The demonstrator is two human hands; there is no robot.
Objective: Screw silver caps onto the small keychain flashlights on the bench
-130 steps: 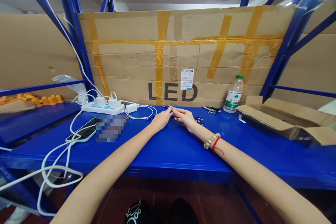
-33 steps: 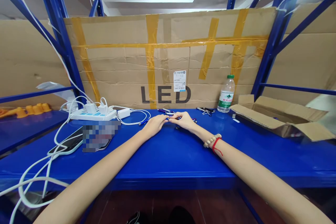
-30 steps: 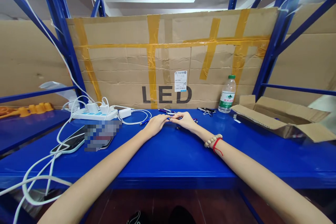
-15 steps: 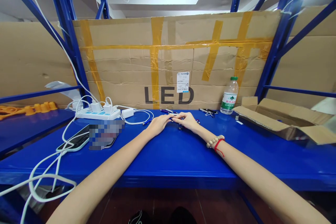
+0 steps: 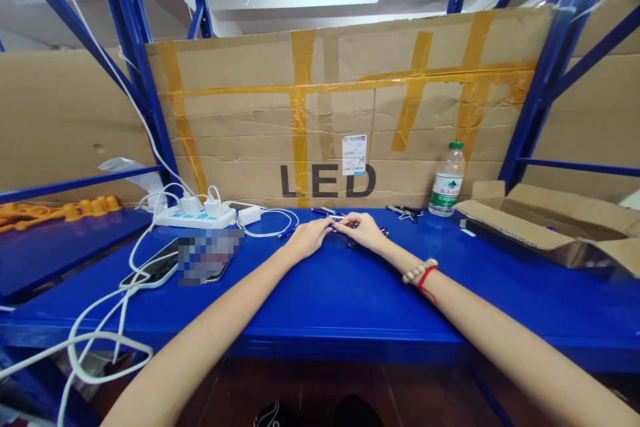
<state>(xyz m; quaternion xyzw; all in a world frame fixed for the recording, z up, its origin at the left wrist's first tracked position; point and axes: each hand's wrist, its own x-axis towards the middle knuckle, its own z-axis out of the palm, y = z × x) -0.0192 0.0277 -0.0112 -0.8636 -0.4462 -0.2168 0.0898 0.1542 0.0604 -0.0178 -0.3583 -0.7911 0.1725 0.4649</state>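
Note:
My left hand (image 5: 311,240) and my right hand (image 5: 364,232) meet fingertip to fingertip over the blue shelf. Both are closed, pinching what looks like a blue pen (image 5: 332,227), mostly covered by the fingers. Just beyond the fingertips lie more blue pens (image 5: 324,212). Another blue pen (image 5: 287,233) rests left of my left hand, and a few blue and dark pieces show partly from under my right hand. Farther right, dark pen-like pieces with a metal clip (image 5: 406,213) lie on the surface.
At left are a white power strip (image 5: 183,217) with chargers and looping cables, a phone (image 5: 153,263) and a blurred-out object (image 5: 207,257). A water bottle (image 5: 447,183) and an opened cardboard box (image 5: 540,230) stand right. A large cardboard sheet (image 5: 240,140) closes off the back.
The whole view has shifted slightly, so things sit a little farther right. My hands stay together at the same spot, with only a slight change in the right hand's fingers.

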